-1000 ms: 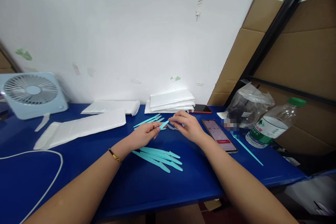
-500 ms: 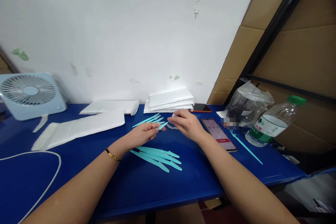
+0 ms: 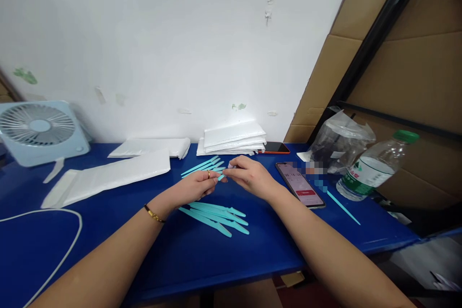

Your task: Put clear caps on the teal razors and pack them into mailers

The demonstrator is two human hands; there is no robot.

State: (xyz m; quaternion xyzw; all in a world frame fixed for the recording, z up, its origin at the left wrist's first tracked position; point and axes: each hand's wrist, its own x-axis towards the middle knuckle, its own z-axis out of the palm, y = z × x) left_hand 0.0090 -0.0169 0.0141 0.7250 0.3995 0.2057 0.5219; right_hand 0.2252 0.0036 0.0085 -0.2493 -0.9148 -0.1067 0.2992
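My left hand (image 3: 198,184), with a ring on one finger, pinches a turquoise eyebrow razor (image 3: 221,177) whose end shows past the thumb. At that end, the closed fingertips of my right hand (image 3: 250,178) meet it, with a small pale piece (image 3: 230,166) showing between them; its exact kind is hard to make out. Below my hands, several turquoise razors (image 3: 216,219) lie fanned out on the blue table (image 3: 216,260). Just behind my left hand rests another group of razors (image 3: 202,166), partly covered by my fingers.
White padded envelopes (image 3: 233,137) are stacked by the wall, with others (image 3: 111,178) to the left. A blue fan (image 3: 39,127) stands far left near a white cable (image 3: 80,224). At right are a phone (image 3: 299,185), a single razor (image 3: 342,207), a water bottle (image 3: 375,168) and a bagged cup (image 3: 339,139).
My right hand has moved left, so its fingertips now meet the end of the razor in my left hand. The left hand has barely moved.
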